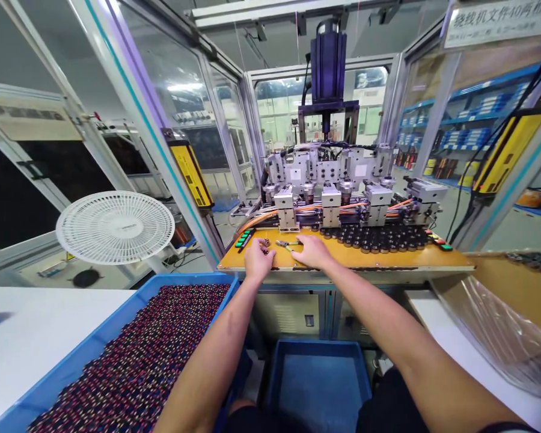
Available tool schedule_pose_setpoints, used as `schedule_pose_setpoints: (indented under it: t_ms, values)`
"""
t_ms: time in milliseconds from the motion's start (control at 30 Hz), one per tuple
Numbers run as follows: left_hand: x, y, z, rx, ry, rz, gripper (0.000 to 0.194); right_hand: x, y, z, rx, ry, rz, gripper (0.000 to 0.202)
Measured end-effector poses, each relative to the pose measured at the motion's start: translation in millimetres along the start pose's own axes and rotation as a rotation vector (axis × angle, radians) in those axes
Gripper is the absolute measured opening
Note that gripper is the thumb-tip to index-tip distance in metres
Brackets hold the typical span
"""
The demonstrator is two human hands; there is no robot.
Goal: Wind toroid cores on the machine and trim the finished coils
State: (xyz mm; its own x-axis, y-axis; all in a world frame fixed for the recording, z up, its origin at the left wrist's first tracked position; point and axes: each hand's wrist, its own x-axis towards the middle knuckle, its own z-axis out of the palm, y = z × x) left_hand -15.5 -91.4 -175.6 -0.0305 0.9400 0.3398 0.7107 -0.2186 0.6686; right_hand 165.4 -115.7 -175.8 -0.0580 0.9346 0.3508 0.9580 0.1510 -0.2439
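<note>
Head view: worktop [351, 257], flat, orange-yellow, with a pale front edge showing dark worn patches. Left hand [258, 263], bare, at the front edge toward the left corner; grip curled closed on small round parts [265, 243], dark with coppery glints. Right hand [313, 252], bare, farther right along the same edge; fingers at the pliers [291, 244], thumb and forefinger apart; whether the grip is closed on them, cannot tell. Pliers: metal jaws toward the left hand, slim yellow-green handles toward the right, lying left of the worktop's middle.

Dark cylinders [379, 238], short, round, closely packed, covering the rear and right-hand part of the worktop. Green-buttoned strip [244, 239], near the left corner. Machine [329, 174], along the back edge: blocky silvery metal, orange tubing, ribbed dark motor [329, 63] above.

Blue bin [155, 281], smooth-walled, left of the worktop, heaped with small dark, red and coppery pieces [148, 349]. Blue tray [320, 385], rectangular, below the front edge. Fan [116, 227], white, circular, radially ribbed. Plastic sheet [491, 337], clear, creased, at right.
</note>
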Motion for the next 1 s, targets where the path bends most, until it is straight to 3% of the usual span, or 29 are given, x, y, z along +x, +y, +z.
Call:
schedule_pose_setpoints:
  t_ms: [167, 300, 367, 467, 600, 667, 733, 800, 867, 933, 1000]
  values:
    - [-6, -11, -12.0, -0.157, 0.069, -0.031, 0.038, 1, 0, 0, 0.021, 0.007, 0.054, 0.034]
    - [-21, -4, -25.5, -0.366, 0.060, -0.002, 0.052, -2, 0, -3, 0.049, 0.013, 0.051, 0.032]
    - [-46, 5, -33.9, -0.499, 0.038, 0.048, 0.053, -3, -1, -5, 0.068, 0.023, 0.043, 0.031]
    - [-103, 14, -48.9, -0.665, 0.009, 0.110, 0.056, -6, -4, -11, 0.114, 0.073, 0.007, 0.030]
    - [-181, 11, -68.3, -0.982, -0.028, 0.060, 0.056, -23, -23, -33, 0.214, 0.196, -0.068, 0.028]
    - [-212, 5, -75.5, -1.077, -0.044, 0.048, 0.053, -52, -40, -54, 0.271, 0.256, -0.090, 0.027]
    - [-236, 0, -80.5, -1.016, 0.000, 0.112, 0.051, -98, -58, -77, 0.322, 0.296, -0.150, 0.030]
    - [-253, -4, -83.4, -0.906, 0.088, 0.229, 0.056, -155, -73, -96, 0.386, 0.309, -0.385, 0.024]
    - [-264, -8, -83.9, -0.831, 0.148, 0.331, 0.063, -207, -83, -106, 0.312, 0.218, -0.639, 0.020]
    - [-270, -10, -81.9, -0.816, 0.144, 0.385, 0.070, -243, -87, -105, 0.240, 0.085, -0.682, 0.022]
    - [-272, -11, -78.5, -0.828, 0.112, 0.397, 0.073, -260, -86, -98, 0.215, -0.039, -0.646, 0.025]
